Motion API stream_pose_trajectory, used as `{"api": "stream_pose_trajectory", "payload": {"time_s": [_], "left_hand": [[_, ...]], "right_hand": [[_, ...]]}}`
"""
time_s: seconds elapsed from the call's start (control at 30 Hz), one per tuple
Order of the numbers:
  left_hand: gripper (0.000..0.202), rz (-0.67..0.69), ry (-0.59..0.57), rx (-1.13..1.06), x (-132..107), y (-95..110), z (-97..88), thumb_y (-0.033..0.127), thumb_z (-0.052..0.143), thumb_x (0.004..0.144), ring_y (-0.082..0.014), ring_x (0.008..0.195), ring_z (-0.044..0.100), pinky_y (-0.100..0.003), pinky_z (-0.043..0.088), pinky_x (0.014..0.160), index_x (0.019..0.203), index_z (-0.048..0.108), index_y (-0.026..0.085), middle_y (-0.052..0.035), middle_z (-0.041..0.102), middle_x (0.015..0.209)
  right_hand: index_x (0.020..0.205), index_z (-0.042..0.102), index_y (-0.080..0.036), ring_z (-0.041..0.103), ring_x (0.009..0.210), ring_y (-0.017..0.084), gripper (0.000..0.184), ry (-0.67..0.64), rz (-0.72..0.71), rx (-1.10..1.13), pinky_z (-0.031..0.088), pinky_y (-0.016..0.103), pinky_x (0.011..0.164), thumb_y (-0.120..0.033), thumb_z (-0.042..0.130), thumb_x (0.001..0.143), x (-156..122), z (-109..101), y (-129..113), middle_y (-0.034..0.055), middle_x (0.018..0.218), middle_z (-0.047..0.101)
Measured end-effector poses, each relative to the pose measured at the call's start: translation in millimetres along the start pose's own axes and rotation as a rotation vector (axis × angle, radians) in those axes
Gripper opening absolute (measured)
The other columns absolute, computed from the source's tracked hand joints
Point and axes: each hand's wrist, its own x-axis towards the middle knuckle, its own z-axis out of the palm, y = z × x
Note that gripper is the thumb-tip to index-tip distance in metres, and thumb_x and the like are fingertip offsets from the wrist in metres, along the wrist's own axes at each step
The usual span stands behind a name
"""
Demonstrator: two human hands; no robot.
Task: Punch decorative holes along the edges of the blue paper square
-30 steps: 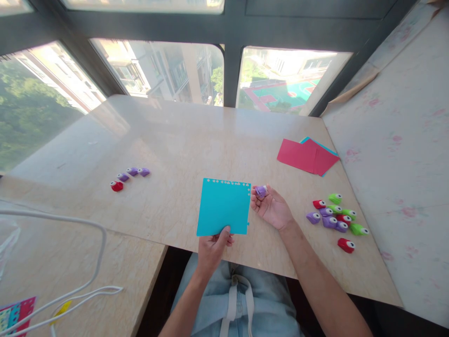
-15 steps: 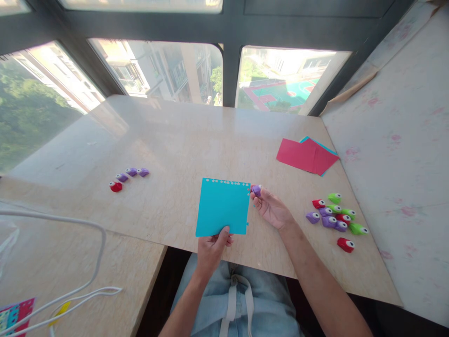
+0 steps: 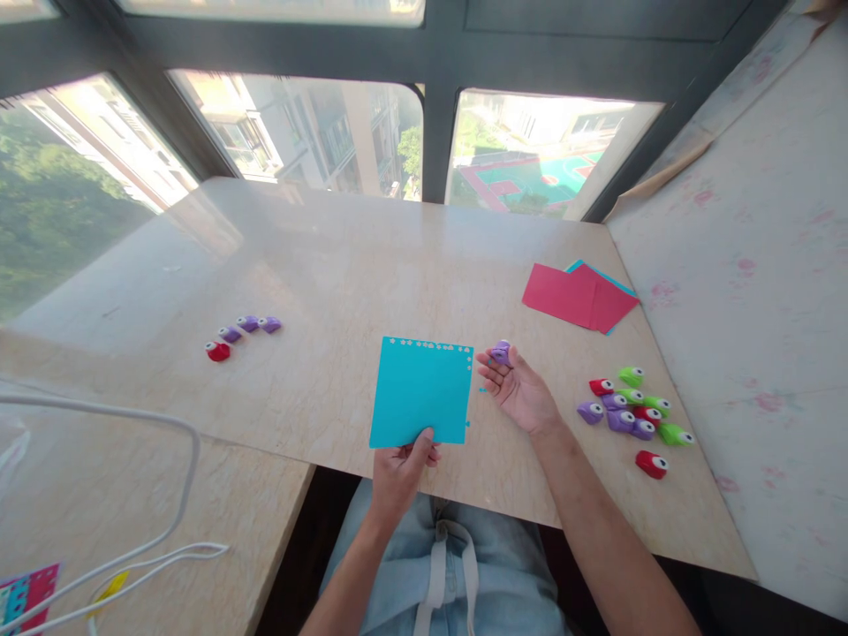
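My left hand (image 3: 403,473) pinches the lower edge of a blue sheet of paper (image 3: 420,393), thumb on top and fingers beneath. Small flower-shaped holes run along the sheet's top edge and down the upper right side. Just right of the paper, my right hand (image 3: 520,389) is turned palm up and holds a purple craft punch (image 3: 502,352) between thumb and fingers. The punch is apart from the sheet. A tiny blue paper cut-out (image 3: 482,389) lies below my right fingers, and another (image 3: 467,424) sits by the sheet's right edge.
Several red, green and purple punches (image 3: 621,420) cluster at the right. One red punch (image 3: 217,352) and three purple punches (image 3: 247,324) stand at the left. Red and blue sheets (image 3: 563,293) lie back right. White cables (image 3: 189,468) cross the lower left ledge. Windows line the back.
My right hand has moved the purple punch right, off the paper's right edge, and turned its palm upward. A small blue cut-out now shows below it. My left hand and the sheet stay put.
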Motion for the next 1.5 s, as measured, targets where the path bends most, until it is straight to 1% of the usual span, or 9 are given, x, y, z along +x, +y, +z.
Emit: {"api": "stream_pose_trajectory", "payload": {"time_s": [0.1,0.23,0.4,0.57,0.87,1.0,1.2,1.37,1.5], "left_hand": [[0.039,0.009,0.001,-0.006,0.8,-1.4,0.2,0.049,0.067,0.08,-0.02,0.055,0.069,-0.028,0.059,0.056,0.058,0.068,0.017,-0.0078,0.071,0.058],[0.036,0.018,0.01,-0.016,2.0,-6.0,-0.4,0.046,0.068,0.079,-0.0194,0.052,0.068,-0.027,0.058,0.054,0.059,0.069,0.016,-0.0071,0.07,0.057],[0.035,0.034,0.013,-0.003,2.8,-7.9,-0.5,0.045,0.069,0.078,-0.0196,0.052,0.068,-0.026,0.058,0.054,0.057,0.069,0.016,-0.0065,0.07,0.056],[0.036,0.033,0.022,0.01,3.5,-4.0,0.9,0.045,0.07,0.076,-0.0205,0.053,0.069,-0.027,0.059,0.054,0.053,0.068,0.018,-0.0064,0.07,0.056],[0.035,0.05,0.026,0.01,2.6,-5.9,0.6,0.046,0.07,0.077,-0.0209,0.052,0.069,-0.027,0.059,0.053,0.057,0.07,0.017,-0.0065,0.07,0.056],[0.035,0.048,0.022,-0.002,2.8,-5.4,0.6,0.046,0.07,0.076,-0.0207,0.051,0.069,-0.027,0.059,0.052,0.058,0.07,0.017,-0.0067,0.07,0.056],[0.035,0.055,0.021,0.01,2.7,-3.2,0.3,0.045,0.069,0.077,-0.0205,0.052,0.069,-0.027,0.059,0.053,0.054,0.069,0.018,-0.0062,0.07,0.055],[0.036,0.067,0.019,0.021,2.0,-1.7,-0.4,0.046,0.068,0.077,-0.0208,0.053,0.069,-0.027,0.059,0.054,0.053,0.068,0.018,-0.0062,0.07,0.055],[0.035,0.067,0.024,0.007,2.4,-2.8,0.1,0.045,0.069,0.076,-0.0201,0.051,0.068,-0.026,0.058,0.052,0.055,0.069,0.018,-0.006,0.069,0.055]], "right_hand": [[0.096,0.071,-0.021,0.075,0.089,0.019,0.036,0.026,-0.051,-0.049,0.06,0.025,0.07,-0.055,0.066,0.087,-1.3,-2.0,-4.6,0.0073,0.104,0.077],[0.096,0.066,-0.021,0.073,0.096,0.024,0.044,0.151,-0.253,-0.262,0.058,0.031,0.075,-0.062,0.07,0.08,-6.9,-10.8,-13.9,0.0103,0.109,0.075],[0.1,0.061,-0.022,0.067,0.108,0.029,0.045,0.469,-0.541,-0.845,0.051,0.042,0.09,-0.063,0.064,0.083,-19.7,-37.3,-32.8,0.0115,0.11,0.074],[0.111,0.065,-0.022,0.061,0.116,0.034,0.048,0.507,-0.59,-1.35,0.043,0.048,0.1,-0.062,0.055,0.087,-35.0,-53.0,-52.2,0.0143,0.12,0.07],[0.106,0.067,-0.019,0.069,0.093,0.031,0.052,0.65,-0.582,-1.221,0.051,0.042,0.086,-0.065,0.058,0.084,-39.5,-59.1,-61.3,0.0122,0.096,0.076],[0.098,0.068,-0.018,0.069,0.098,0.031,0.048,0.626,-0.576,-1.079,0.05,0.042,0.091,-0.063,0.062,0.082,-40.1,-61.3,-67.6,0.0129,0.098,0.077],[0.101,0.071,-0.019,0.064,0.092,0.029,0.049,0.645,-0.748,-1.449,0.048,0.042,0.088,-0.063,0.06,0.082,-40.8,-74.3,-92.6,0.0123,0.1,0.071],[0.092,0.074,-0.018,0.059,0.075,0.026,0.042,0.66,-0.577,-1.815,0.046,0.038,0.073,-0.055,0.055,0.085,-30.3,-99.9,-123.4,0.0094,0.078,0.065],[0.096,0.074,-0.022,0.064,0.086,0.029,0.028,0.613,-0.302,-2.04,0.04,0.038,0.071,-0.042,0.058,0.084,-24.6,-104.4,-133.2,0.0102,0.091,0.072]]}}
